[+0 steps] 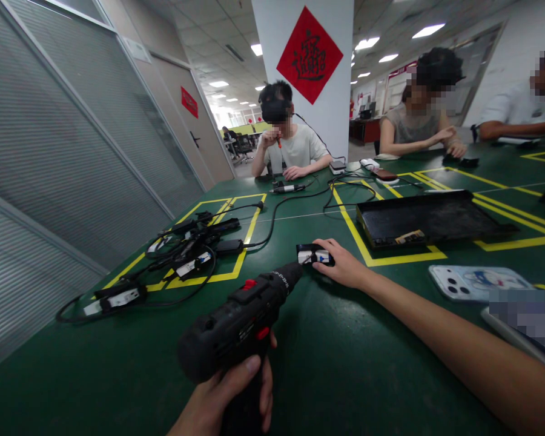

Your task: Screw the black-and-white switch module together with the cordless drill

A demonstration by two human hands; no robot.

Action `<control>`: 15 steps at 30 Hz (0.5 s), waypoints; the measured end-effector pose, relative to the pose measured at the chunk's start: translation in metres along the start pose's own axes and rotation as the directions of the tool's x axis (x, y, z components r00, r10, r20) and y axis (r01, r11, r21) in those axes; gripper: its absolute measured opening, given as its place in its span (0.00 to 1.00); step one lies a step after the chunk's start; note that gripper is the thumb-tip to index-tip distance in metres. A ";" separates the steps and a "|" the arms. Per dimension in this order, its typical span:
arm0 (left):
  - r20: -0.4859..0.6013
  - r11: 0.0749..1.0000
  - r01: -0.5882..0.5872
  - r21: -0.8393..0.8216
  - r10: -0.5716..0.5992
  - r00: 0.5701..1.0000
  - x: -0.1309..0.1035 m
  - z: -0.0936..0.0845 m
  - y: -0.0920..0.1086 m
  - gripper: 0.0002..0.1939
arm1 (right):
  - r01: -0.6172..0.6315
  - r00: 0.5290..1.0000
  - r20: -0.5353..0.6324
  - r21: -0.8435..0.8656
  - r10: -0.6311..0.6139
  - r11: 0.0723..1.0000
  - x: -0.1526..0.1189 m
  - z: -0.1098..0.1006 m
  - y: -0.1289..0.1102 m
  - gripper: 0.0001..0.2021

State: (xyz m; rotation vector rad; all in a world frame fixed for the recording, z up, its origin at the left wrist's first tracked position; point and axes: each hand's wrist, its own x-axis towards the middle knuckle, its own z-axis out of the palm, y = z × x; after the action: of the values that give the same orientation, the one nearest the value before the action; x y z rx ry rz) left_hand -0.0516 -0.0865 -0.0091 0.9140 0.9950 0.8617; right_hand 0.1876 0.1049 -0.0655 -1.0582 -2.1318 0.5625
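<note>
My left hand point(236, 387) is wrapped round the handle of a black cordless drill point(240, 321) with red buttons. The drill points forward and to the right. Its thin bit reaches the face of a small black part point(305, 248) with a white label; exact contact is too small to tell. This part lies on the green table, pinched at its right end between the thumb and fingers of my right hand point(338, 263).
Black cabled devices point(195, 245) lie to the left on the table point(140, 363). A black tray point(431, 218) is at right, with a phone point(476, 283) and another device point(527, 327) nearer. A power tool point(288, 188) lies before a person point(295, 145) opposite; others sit at right.
</note>
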 end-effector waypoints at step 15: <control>0.002 0.999 -0.013 0.049 0.013 1.000 0.000 -0.009 0.001 0.20 | 0.012 1.000 -0.014 -0.004 -0.012 1.000 0.000 0.001 0.002 0.26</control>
State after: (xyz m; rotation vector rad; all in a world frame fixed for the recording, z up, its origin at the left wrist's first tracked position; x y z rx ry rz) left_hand -0.0603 -0.0842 -0.0103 0.9635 1.0132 0.8508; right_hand 0.1873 0.1059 -0.0673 -1.0484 -2.1263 0.5442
